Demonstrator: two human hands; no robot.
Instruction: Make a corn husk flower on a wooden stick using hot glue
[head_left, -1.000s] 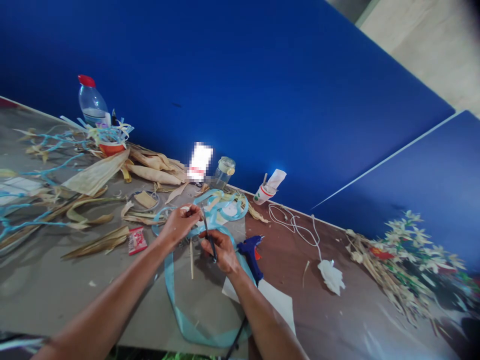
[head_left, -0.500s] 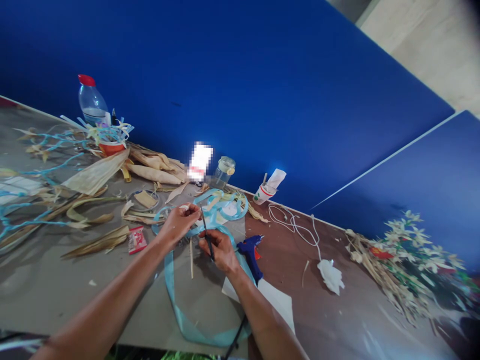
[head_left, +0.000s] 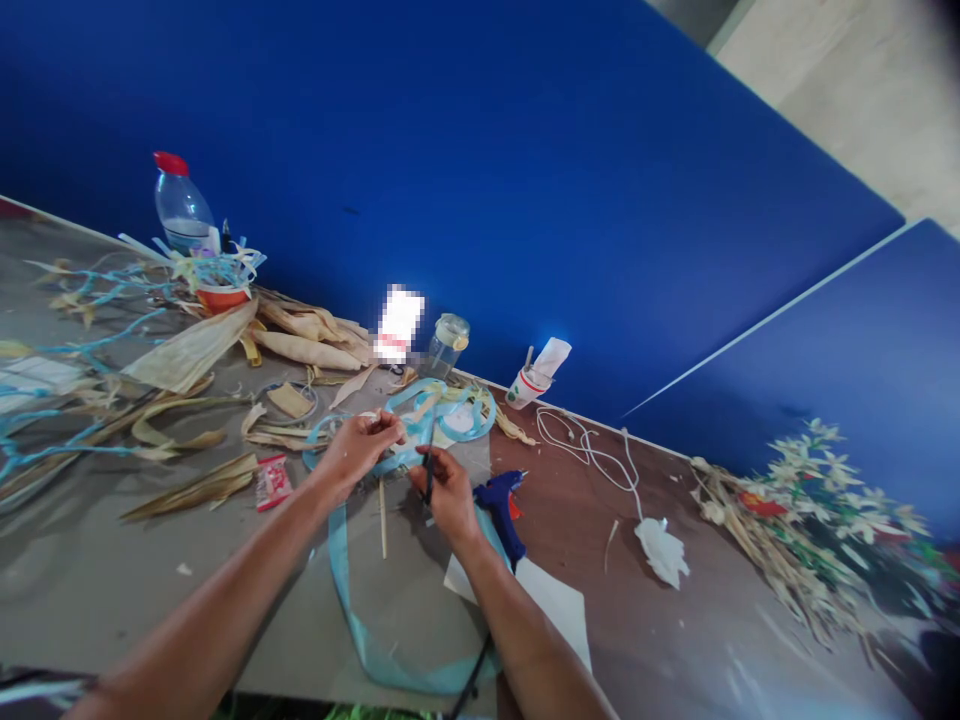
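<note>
My left hand (head_left: 358,447) is closed in a pinch over the table, with its fingertips on something small and pale that I cannot make out. Just to its right, my right hand (head_left: 450,492) grips a pair of dark scissors (head_left: 430,478), blades pointing up and away from me. A small gap separates the scissors from my left fingertips. Light blue ribbon (head_left: 340,575) lies in a loop beneath both hands, with more of it coiled behind them. A thin pale stick (head_left: 383,525) lies on the table between my forearms.
Right of my hand lies a blue glue gun (head_left: 502,512) by white paper (head_left: 559,605). A glass jar (head_left: 448,342) and a cup (head_left: 526,386) stand near the blue partition. Dry husks (head_left: 311,347) and a red packet (head_left: 272,482) lie left; artificial flowers (head_left: 832,490) lie right.
My right hand has drawn slightly up and to the right with the scissors, away from my left fingertips. My left hand has barely moved.
</note>
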